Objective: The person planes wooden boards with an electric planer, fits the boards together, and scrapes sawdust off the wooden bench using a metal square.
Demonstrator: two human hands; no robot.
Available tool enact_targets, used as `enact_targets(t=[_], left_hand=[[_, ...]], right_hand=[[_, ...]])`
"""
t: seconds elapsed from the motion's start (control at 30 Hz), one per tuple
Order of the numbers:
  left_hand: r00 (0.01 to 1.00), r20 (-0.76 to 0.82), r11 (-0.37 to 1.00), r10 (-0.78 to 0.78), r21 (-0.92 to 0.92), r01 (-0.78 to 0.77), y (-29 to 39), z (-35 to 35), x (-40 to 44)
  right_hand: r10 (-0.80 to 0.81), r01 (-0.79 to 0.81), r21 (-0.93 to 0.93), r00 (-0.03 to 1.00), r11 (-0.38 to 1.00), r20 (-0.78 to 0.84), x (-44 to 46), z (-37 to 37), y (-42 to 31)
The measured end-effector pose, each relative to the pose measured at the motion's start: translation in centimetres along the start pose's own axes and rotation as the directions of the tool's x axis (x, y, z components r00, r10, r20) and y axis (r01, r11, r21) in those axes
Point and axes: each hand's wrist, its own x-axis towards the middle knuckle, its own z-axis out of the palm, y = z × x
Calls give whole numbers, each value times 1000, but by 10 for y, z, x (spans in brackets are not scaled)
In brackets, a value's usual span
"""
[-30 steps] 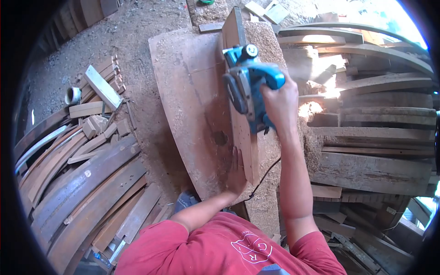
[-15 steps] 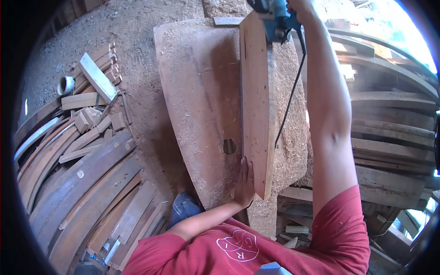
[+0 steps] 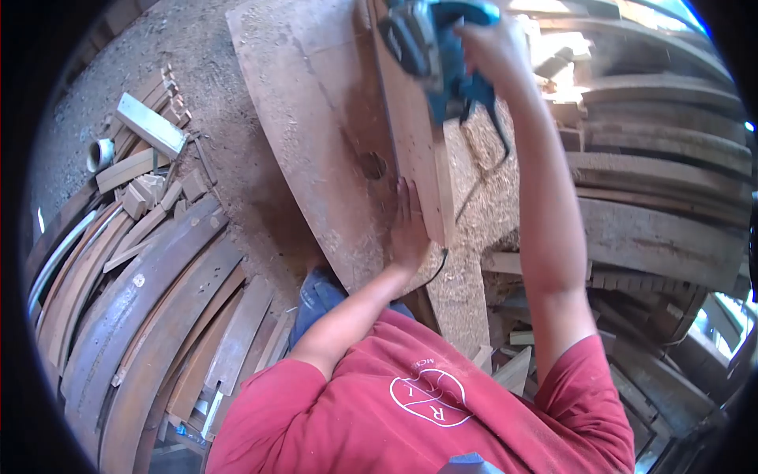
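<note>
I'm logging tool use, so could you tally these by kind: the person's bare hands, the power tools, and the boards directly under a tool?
Bare hands, right hand and left hand: 2
Blue-and-black handheld power planer: 1
Long, pale wooden board under the planer: 1
Total: 4

Head view, near, facing forward, down; corners seemingly lens-darkened.
</note>
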Motion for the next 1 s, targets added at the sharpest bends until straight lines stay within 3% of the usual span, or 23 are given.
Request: enact_targets(t=[0.1, 0.2, 0.23, 0.27, 0.33, 0.4, 0.53, 0.7, 0.8, 0.9, 1.0], left_hand=[[998, -53, 996, 26, -89, -31, 14, -17, 2], [989, -106, 989, 104, -98, -114, 13, -23, -1], [979, -119, 981, 167, -75, -176, 10, -23, -1], [977, -137, 983, 161, -67, -172, 4, -15, 0], [986, -120, 988, 117, -86, -128, -7, 3, -3], [977, -150, 984, 151, -75, -164, -8, 2, -10], [961, -25, 944, 276, 196, -266, -9, -12, -5], [990, 141, 966, 7, -257, 30, -12, -3, -18], [988, 157, 933, -1, -354, 58, -2, -12, -9], [997, 70, 994, -16, -104, 24, 3, -9, -3], [1000, -12, 996, -20, -87, 19, 3, -7, -2]], right_hand=[[-52, 52, 113, 999, 992, -4, -136, -20, 20], [1, 15, 176, 996, 984, -87, -272, -29, 54], [40, -23, 185, 995, 982, -88, -313, -36, 65], [145, -139, 174, 989, 975, -23, -349, -45, 72], [245, -233, 195, 969, 953, -43, -392, -47, 74], [304, -294, 193, 952, 936, -27, -395, -47, 71], [228, -221, 195, 973, 955, -13, -357, -39, 58], [179, -168, 169, 982, 971, -53, -286, -27, 32], [67, -52, 125, 991, 991, -115, -235, -16, 18], [72, -59, 148, 994, 987, -82, -180, -10, -2], [59, -49, 91, 993, 995, -105, -126, -1, -20]])
